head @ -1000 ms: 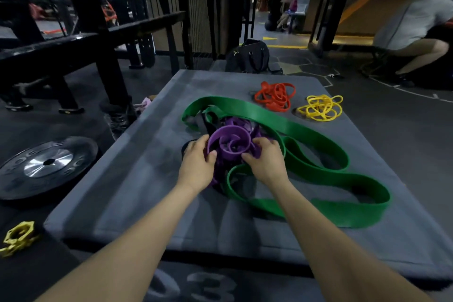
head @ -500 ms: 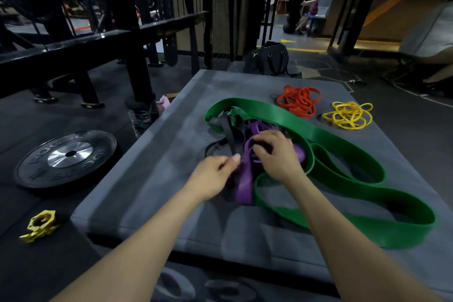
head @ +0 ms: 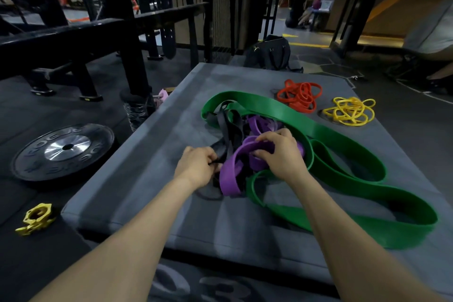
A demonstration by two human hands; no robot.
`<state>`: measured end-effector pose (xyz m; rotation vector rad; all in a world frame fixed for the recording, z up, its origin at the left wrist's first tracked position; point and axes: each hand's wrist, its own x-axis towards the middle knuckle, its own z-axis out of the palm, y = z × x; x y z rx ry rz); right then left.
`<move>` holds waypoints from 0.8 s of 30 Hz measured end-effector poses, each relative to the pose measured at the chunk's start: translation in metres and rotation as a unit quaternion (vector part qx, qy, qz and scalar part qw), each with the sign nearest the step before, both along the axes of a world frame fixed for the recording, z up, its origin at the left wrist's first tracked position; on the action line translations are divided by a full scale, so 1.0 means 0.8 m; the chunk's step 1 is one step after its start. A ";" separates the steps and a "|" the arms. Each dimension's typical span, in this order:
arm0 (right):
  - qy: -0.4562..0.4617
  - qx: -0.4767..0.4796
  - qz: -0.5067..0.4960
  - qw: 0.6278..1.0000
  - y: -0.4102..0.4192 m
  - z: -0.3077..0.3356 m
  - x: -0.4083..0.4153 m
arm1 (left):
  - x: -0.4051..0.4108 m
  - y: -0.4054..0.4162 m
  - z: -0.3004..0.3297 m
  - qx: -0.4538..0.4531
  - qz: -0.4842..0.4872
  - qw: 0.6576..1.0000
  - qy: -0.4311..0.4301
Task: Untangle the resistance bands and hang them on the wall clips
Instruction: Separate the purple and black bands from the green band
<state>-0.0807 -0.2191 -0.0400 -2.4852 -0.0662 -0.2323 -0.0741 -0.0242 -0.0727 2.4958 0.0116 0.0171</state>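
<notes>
Since half a second ago, my left hand (head: 196, 167) has closed on the black band (head: 226, 130); my right hand (head: 279, 154) grips the purple band (head: 230, 174). Green band (head: 343, 152) runs 11 to 5 o'clock across the mat (head: 147, 179), looping round the tangle. Red bands (head: 300, 95) and yellow bands (head: 349, 110) lie at 1 o'clock.

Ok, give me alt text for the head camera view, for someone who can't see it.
Two hands work a tangle of bands on a grey mat: the left hand grips the black band, the right hand the purple band. A green band loops around them; orange bands and yellow bands lie beyond.
</notes>
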 end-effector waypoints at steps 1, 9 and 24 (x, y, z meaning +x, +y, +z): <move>-0.003 0.001 -0.003 1.000 -0.002 0.000 -0.001 | -0.002 -0.002 0.005 -0.031 0.025 0.999 -0.020; -0.015 0.021 -0.009 1.000 -0.012 0.007 -0.013 | -0.027 0.002 0.041 -0.251 0.154 0.950 -0.100; 0.078 -0.203 0.013 0.976 0.029 0.020 -0.031 | -0.063 0.067 0.034 -0.013 0.241 0.971 0.008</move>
